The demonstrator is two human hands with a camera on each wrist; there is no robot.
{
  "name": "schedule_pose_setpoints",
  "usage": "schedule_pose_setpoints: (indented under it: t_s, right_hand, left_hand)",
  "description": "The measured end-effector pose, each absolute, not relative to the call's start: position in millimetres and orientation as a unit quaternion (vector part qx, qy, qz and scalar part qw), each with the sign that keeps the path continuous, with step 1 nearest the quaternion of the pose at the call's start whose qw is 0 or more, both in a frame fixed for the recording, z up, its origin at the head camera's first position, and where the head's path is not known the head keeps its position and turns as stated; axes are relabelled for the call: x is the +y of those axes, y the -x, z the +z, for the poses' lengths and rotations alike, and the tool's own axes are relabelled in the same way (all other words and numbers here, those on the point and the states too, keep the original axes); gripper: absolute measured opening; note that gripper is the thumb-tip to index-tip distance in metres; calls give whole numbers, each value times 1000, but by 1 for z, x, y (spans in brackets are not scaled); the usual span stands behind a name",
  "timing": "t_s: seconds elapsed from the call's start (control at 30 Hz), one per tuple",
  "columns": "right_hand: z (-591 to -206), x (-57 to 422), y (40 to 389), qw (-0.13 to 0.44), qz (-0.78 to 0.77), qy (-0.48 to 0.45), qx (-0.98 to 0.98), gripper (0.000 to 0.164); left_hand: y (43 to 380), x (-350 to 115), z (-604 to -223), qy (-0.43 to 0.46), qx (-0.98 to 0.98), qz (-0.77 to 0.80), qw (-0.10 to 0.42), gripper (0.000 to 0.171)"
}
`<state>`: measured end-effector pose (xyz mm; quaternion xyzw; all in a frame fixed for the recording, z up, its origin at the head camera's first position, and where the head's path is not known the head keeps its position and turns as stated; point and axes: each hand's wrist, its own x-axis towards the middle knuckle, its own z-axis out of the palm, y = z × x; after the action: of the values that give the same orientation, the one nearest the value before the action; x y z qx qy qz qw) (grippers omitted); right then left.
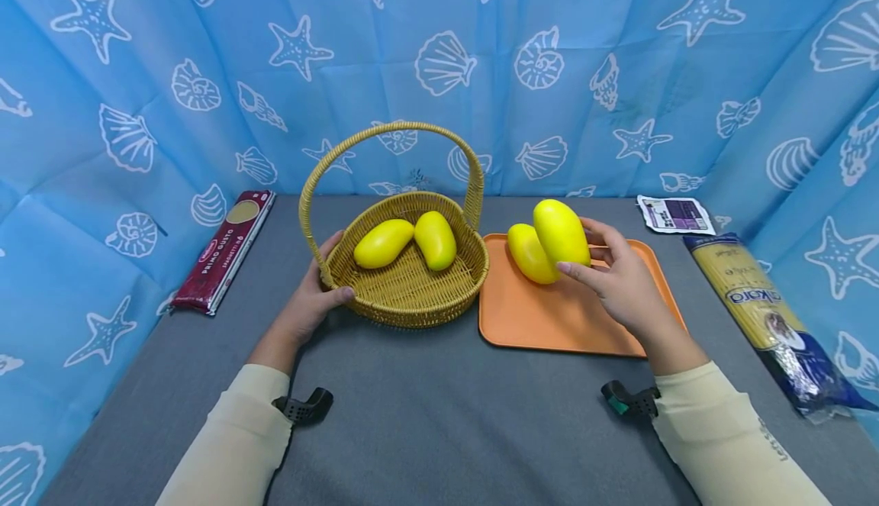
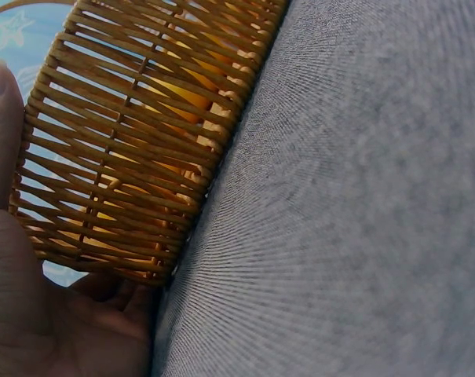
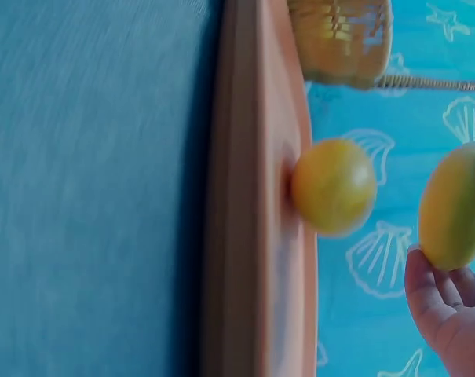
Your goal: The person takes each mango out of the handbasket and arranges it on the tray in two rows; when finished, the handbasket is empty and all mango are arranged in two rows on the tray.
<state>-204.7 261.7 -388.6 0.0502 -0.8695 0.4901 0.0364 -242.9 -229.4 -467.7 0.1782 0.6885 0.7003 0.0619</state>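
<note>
My right hand holds a yellow mango between thumb and fingers, raised above the orange tray. A second mango lies on that tray, partly covered by the held one in the head view. In the right wrist view the held mango is plainly apart from the one on the tray. My left hand grips the left side of a wicker basket, thumb over the rim. Two mangoes, one on the left and one on the right, lie inside the basket under its tall arched handle.
A red spaghetti pack lies at the table's left. On the right are a long pasta bag and a small white-and-purple packet. Behind the grey table hangs a blue curtain with shells and starfish.
</note>
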Motion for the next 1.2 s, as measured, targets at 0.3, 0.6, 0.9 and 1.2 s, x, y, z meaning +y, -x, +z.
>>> schedule_pose_setpoints:
  t_s: [0.3, 0.6, 0.9, 1.2]
  right_hand:
    - [-399, 286, 219, 34, 471, -8, -882, 90]
    - [-407, 304, 231, -1, 434, 35, -900, 93]
    - [-407, 307, 239, -43, 364, 55, -929, 85]
    - [-409, 308, 241, -58, 327, 61, -941, 86]
  left_hand:
    - [240, -228, -462, -167, 700, 691, 63, 95]
    - [241, -228, -463, -167, 703, 689, 65, 93]
    - [240, -228, -461, -162, 702, 690, 66, 93]
    - [240, -228, -462, -166, 698, 693, 67, 93]
